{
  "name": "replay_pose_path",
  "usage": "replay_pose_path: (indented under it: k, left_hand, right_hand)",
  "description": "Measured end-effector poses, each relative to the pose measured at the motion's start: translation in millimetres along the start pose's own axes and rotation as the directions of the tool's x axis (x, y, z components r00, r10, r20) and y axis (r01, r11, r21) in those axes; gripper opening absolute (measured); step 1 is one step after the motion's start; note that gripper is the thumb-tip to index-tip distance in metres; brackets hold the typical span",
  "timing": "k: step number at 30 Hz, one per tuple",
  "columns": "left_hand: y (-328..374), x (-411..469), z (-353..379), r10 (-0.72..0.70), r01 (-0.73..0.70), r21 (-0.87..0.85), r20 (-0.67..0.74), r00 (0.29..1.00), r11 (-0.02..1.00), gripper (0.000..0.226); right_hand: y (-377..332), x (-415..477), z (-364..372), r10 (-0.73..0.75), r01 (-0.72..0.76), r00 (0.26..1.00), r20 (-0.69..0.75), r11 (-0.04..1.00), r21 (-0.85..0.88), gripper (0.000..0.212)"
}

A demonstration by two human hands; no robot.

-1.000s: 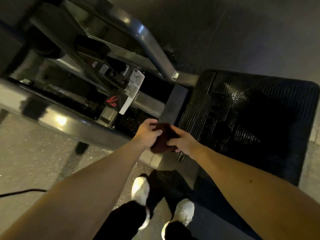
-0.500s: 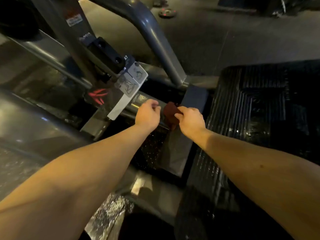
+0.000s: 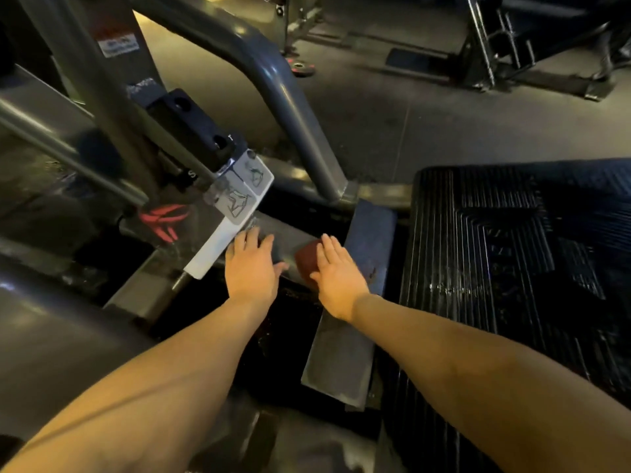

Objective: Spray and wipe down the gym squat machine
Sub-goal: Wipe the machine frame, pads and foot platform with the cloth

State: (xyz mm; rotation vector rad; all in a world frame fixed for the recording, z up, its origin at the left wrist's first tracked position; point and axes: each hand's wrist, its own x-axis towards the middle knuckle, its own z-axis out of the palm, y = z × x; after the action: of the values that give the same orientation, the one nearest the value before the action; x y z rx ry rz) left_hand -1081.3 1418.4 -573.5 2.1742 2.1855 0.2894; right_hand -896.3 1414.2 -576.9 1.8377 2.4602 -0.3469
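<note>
The squat machine carries a white placard with two line drawings of a body posture on grey panels. By the black block just above the placard, only a white "S" and a "T" can be made out. Left of the placard sits a red clawed logo. Well above it is a red-and-white sticker whose print is too blurred to read.

Just below the placard, the left hand lies flat on the grey crossbar, its grip wide, fingers straight, holding nothing. To the lower right of the placard, the right hand also lies flat with a wide grip. It presses a dark red cloth onto the bar, perhaps where the bar meets the flat grey plate.

Farther right of the placard is the black ribbed footplate, with bright glints on its ribs. Beyond the placard, the dark gym floor holds a small weight plate and another machine.
</note>
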Motion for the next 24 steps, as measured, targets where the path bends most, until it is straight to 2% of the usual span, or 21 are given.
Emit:
replay_pose_path:
  k: [2,4,7,9,12,15,19,24]
  left_hand:
    - [-6,4,2,0.021,-0.021,-0.012,-0.034,0.999,1.000,0.060]
    - [-12,5,3,0.031,-0.034,-0.039,-0.085,0.996,0.999,0.050]
    - [-14,6,7,0.033,-0.041,-0.067,-0.120,0.992,0.997,0.049]
    - [-11,7,5,0.037,-0.043,-0.049,-0.107,0.994,0.998,0.055]
    - [-11,12,-5,0.072,-0.071,0.050,-0.025,0.997,0.996,0.058]
    - [-11,13,-14,0.113,-0.103,0.179,-0.048,0.992,0.979,0.049]
    - [-27,3,-34,-0.001,0.032,0.184,-0.168,0.986,0.982,0.029]
    - [-42,-1,-47,-0.094,0.122,0.188,-0.150,0.984,0.975,0.039]
  right_hand:
    - [-18,30,-1,-0.040,0.048,0.996,-0.074,0.994,0.102,0.067]
    - [-32,53,-5,-0.100,0.116,0.987,-0.128,0.985,0.125,0.068]
    - [-30,58,-8,-0.169,0.178,0.980,-0.101,0.980,0.091,0.065]
    - [-5,40,-6,-0.212,0.212,0.976,-0.054,0.977,-0.009,0.063]
    - [36,5,-2,-0.127,0.127,0.992,-0.002,0.991,-0.048,0.061]
    - [39,-1,3,-0.061,0.061,0.998,0.006,0.997,-0.044,0.062]
    - [11,25,6,-0.046,0.048,0.997,-0.060,0.998,0.042,0.062]
    - [-84,84,-5,-0.090,0.113,0.982,-0.168,0.985,0.131,0.064]
